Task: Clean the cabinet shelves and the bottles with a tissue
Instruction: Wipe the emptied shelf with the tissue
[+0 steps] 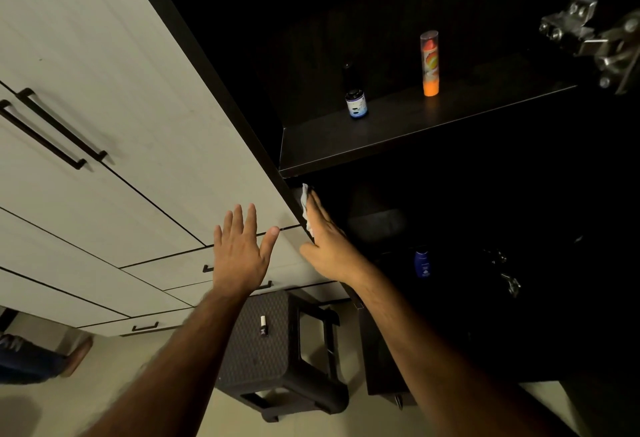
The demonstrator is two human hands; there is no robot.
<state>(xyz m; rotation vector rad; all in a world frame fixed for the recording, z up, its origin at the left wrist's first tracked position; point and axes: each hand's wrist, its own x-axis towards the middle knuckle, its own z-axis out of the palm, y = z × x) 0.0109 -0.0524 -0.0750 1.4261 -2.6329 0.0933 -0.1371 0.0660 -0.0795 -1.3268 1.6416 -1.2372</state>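
Now the right hand (329, 246) is pressing a tissue (305, 201) flat against the cabinet edge (242, 114), the left hand (239, 253) is spreading wide beside it, and two bottles (356, 104) are standing above on the shelf (398, 131).

No readable text. Labels on the dark bottle (356, 104), orange spray can (429, 63) and blue bottle (422, 264) are too small or dim to read. Small bottle (263, 326) on the stool (256, 350): illegible.
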